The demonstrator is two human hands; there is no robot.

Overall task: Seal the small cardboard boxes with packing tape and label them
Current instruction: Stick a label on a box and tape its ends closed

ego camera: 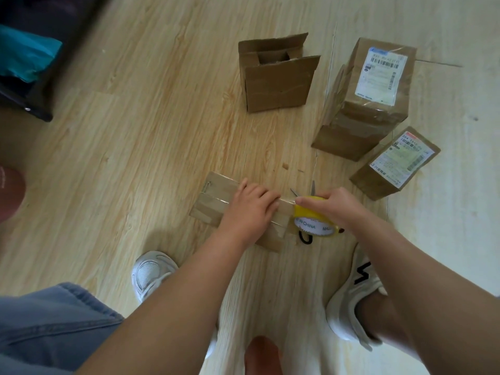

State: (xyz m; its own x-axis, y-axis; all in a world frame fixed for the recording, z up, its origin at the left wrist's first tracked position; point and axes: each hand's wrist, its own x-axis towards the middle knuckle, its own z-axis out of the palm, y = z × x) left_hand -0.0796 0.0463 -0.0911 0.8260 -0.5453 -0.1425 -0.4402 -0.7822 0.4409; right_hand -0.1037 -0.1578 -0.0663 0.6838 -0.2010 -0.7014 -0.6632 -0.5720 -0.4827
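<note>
On floor, flat box (216, 197) lies with long axis left-right. Box top pressed by left hand (249, 209), grip released; right hand (332, 207) grasps tape roll (313, 217) at box right end; scissors (313, 186) just beyond that end, nearer right hand

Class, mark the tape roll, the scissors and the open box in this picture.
tape roll (313, 224), head view, on its white core label.
scissors (313, 188), head view, on a blade showing beyond the roll.
open box (278, 85), head view, on its front wall.
</note>
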